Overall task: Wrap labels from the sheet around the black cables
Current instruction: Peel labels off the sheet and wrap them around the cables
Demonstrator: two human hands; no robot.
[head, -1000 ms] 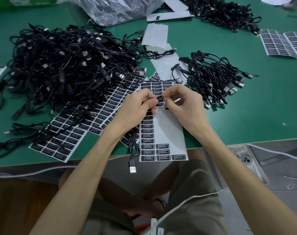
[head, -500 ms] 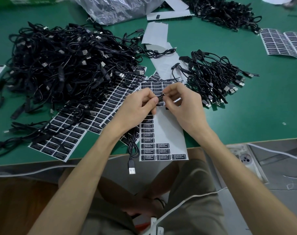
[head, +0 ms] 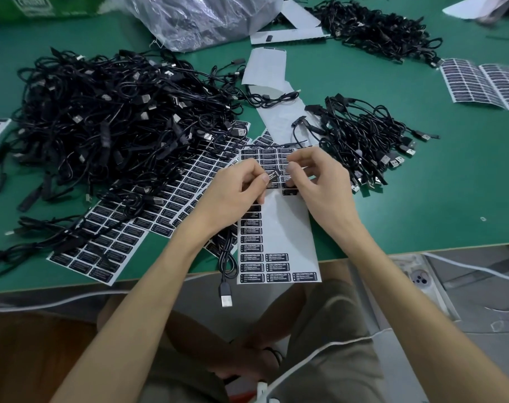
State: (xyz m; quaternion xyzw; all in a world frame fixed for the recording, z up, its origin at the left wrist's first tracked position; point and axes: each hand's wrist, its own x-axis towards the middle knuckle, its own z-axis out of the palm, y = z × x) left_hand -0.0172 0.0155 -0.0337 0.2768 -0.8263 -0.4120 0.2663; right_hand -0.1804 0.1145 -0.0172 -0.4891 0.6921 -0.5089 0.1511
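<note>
My left hand [head: 237, 191] pinches a black cable whose labelled part [head: 272, 173] sticks out past its fingertips. The cable runs under my wrist, and its USB plug [head: 226, 298] hangs over the table's front edge. My right hand [head: 320, 184] is just right of the label with its fingers apart, thumb tip down near the sheet, holding nothing. Under both hands lies the partly used label sheet [head: 279, 231], with black labels at its top, left column and bottom.
A big heap of black cables [head: 102, 117] fills the left. A smaller pile [head: 363, 141] lies at the right, another [head: 372, 27] far back. Full label sheets [head: 116, 228] lie at the left, more [head: 485, 82] far right. A plastic bag [head: 206, 16] is behind.
My right hand has let go of the label and cable and drawn slightly to the right, fingers spreading. My left hand still holds the cable in the same place.
</note>
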